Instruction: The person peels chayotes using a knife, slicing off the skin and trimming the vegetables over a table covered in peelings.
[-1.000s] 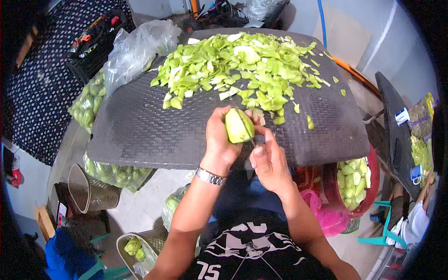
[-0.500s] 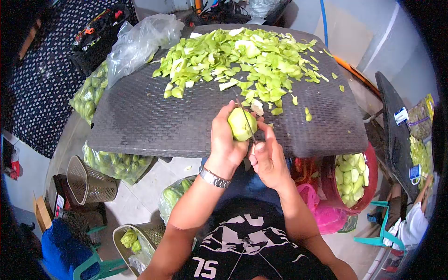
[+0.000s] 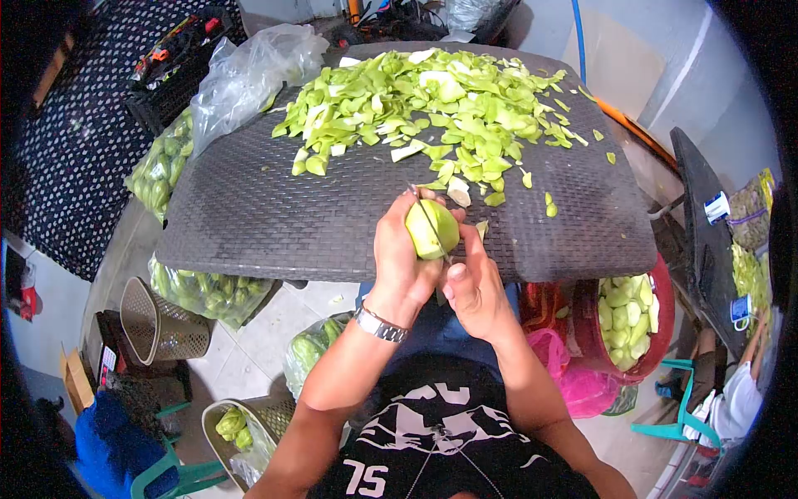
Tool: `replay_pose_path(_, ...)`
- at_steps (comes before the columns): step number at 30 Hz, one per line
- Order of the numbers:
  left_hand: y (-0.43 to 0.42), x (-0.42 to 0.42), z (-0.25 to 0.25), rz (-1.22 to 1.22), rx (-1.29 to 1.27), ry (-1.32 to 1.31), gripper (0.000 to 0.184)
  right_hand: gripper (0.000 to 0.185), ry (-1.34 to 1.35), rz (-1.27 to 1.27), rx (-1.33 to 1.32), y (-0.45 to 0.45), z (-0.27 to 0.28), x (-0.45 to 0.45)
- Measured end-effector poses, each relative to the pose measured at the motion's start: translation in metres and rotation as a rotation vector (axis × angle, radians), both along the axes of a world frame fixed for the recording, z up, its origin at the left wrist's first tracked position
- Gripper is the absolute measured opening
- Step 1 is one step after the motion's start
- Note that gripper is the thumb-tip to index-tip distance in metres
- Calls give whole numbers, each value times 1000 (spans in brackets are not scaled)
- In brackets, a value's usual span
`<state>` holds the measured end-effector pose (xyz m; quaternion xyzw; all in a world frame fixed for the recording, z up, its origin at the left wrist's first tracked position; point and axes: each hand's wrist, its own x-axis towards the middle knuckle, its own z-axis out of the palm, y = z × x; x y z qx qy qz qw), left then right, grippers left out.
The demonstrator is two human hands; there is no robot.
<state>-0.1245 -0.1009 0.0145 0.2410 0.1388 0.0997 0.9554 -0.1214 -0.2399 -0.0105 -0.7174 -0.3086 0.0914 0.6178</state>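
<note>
My left hand (image 3: 396,254) is closed around a pale green chayote (image 3: 426,236), held over the table's near edge. My right hand (image 3: 482,299) grips a thin knife (image 3: 429,219), its handle mostly hidden in my fingers. The blade lies across the chayote's upper surface, its tip pointing away from me and to the left. Beyond my hands spreads a heap of chayote peelings (image 3: 391,100) on the dark woven-pattern table (image 3: 274,208). One whitish piece (image 3: 458,191) lies just past my fingertips.
A red tub (image 3: 662,320) of peeled chayotes stands below the table at right, beside a pink bag (image 3: 573,382). Bagged chayotes (image 3: 208,291) and a beige basket (image 3: 154,324) are at left. Another person's arm (image 3: 755,345) shows at far right.
The knife has shifted left across the chayote, its tip now over my left fingers. The chayote appears slightly turned. My right hand has dropped a little.
</note>
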Motion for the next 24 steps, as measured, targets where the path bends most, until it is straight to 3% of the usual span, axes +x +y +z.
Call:
replay_pose_path(12, -17, -7, -4, 128, 129, -156, 30, 100, -28, -37, -13, -4, 6, -9)
replay_pose_path(17, 10, -10, 7, -269, -19, -33, 28, 103, -24, -40, -21, -7, 2, -10)
replay_pose_path(20, 17, -4, -10, -289, -31, -18, 27, 104, -7, -6, -155, -10, 4, -12)
replay_pose_path(24, 11, -5, -11, -224, -34, -46, 29, 107, -35, 14, -42, -8, 2, -11)
